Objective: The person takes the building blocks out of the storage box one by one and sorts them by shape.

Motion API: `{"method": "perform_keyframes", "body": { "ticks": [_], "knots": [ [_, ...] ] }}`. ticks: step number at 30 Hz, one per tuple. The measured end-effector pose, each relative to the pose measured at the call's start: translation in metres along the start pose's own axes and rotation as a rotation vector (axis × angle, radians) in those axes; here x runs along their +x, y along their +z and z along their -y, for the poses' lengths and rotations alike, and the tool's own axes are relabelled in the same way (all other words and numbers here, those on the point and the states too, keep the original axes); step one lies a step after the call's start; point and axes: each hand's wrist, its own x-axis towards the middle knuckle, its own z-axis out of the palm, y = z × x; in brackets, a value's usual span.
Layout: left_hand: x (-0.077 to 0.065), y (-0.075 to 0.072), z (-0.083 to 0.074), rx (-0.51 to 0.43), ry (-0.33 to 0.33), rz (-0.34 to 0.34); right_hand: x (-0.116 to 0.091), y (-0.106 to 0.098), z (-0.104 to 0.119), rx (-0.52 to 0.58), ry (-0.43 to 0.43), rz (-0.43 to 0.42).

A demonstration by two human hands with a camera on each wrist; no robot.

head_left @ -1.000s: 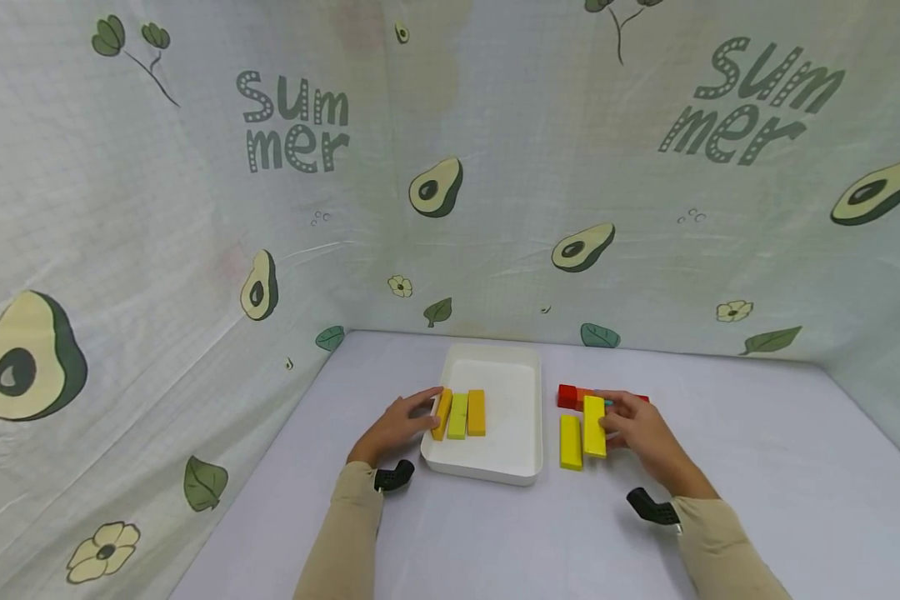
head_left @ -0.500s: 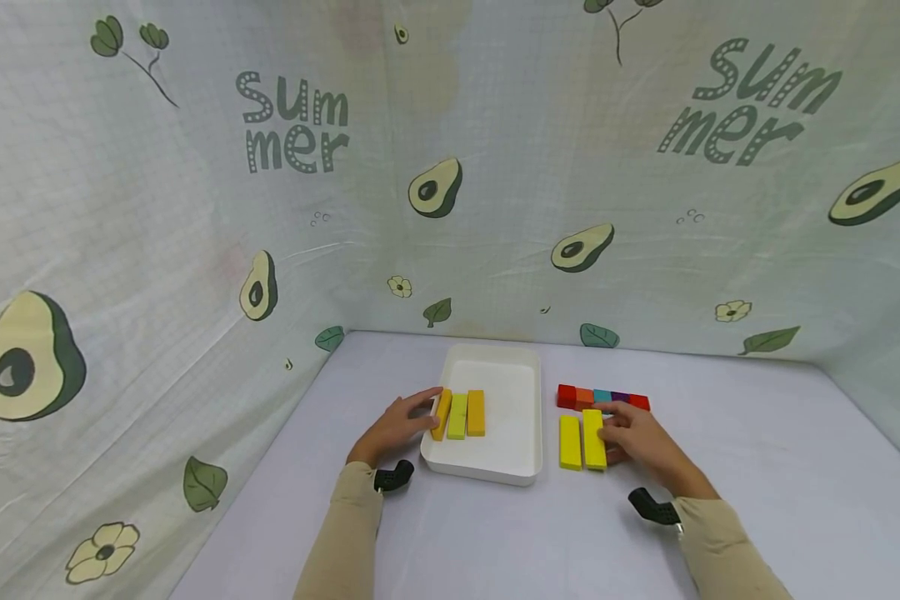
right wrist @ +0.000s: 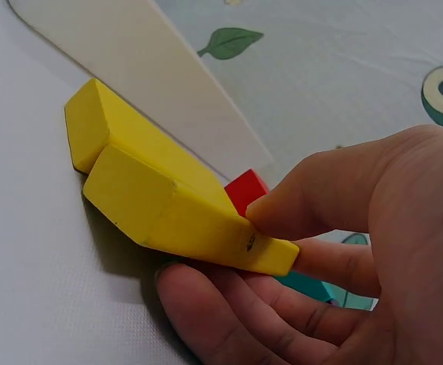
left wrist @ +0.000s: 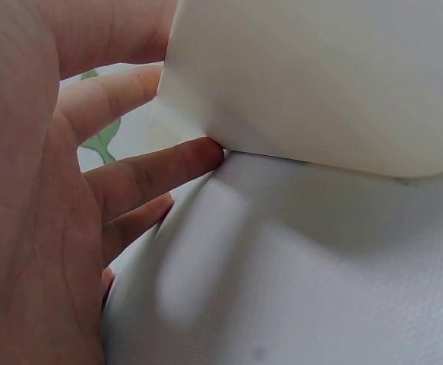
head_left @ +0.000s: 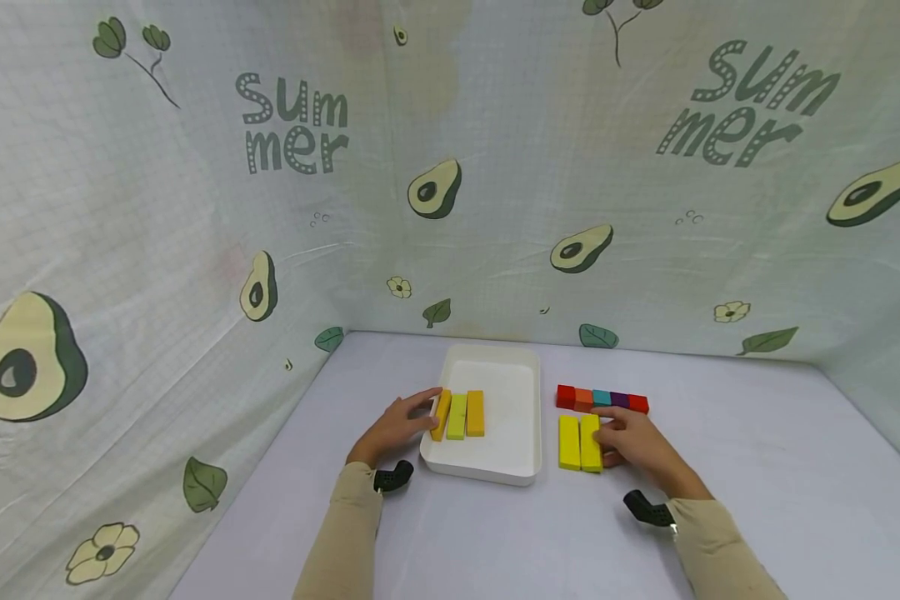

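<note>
In the head view, my right hand (head_left: 632, 442) pinches a yellow block (head_left: 591, 443) on the table, alongside a second yellow block (head_left: 569, 442). The right wrist view shows my thumb and fingers on the near end of that held block (right wrist: 206, 236), its far end touching the other block (right wrist: 149, 137). At the left side of a white tray (head_left: 513, 450), my left hand (head_left: 396, 425) reaches over the rim with extended fingers, near a tilted orange block (head_left: 441, 415). One fingertip touches the tray's outer wall (left wrist: 312, 76) in the left wrist view.
A lime block (head_left: 457, 416) and another orange block (head_left: 476, 413) lie in the tray. Behind the yellow blocks stands a row of red (head_left: 566, 397), orange (head_left: 583, 400), turquoise (head_left: 602, 398), purple (head_left: 620, 401) and red block ends. A patterned cloth (head_left: 495, 275) rises behind the table.
My right hand has lowered the yellow block to the table and slid it left, against the other yellow block. My left hand has stayed at the tray.
</note>
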Motion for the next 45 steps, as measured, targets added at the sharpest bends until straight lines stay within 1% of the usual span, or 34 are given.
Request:
{"method": "perform_keyframes", "body": {
  "ticks": [14, 22, 36, 45],
  "knots": [
    [0.0033, 0.0006, 0.0009, -0.007, -0.014, -0.004, 0.0008, 0.0002, 0.0009, -0.035, 0.035, -0.004],
    [0.0038, 0.0005, 0.0018, 0.001, -0.011, -0.003, 0.0008, -0.0002, 0.0034, -0.071, 0.039, -0.008],
    [0.0005, 0.0011, 0.0002, 0.002, -0.015, -0.008, -0.0003, 0.0007, 0.0057, -0.127, 0.033, -0.012],
    [0.0022, 0.0015, 0.0004, 0.002, -0.014, -0.010, 0.0012, 0.0009, 0.0038, -0.136, 0.049, -0.032]
  ]
}}
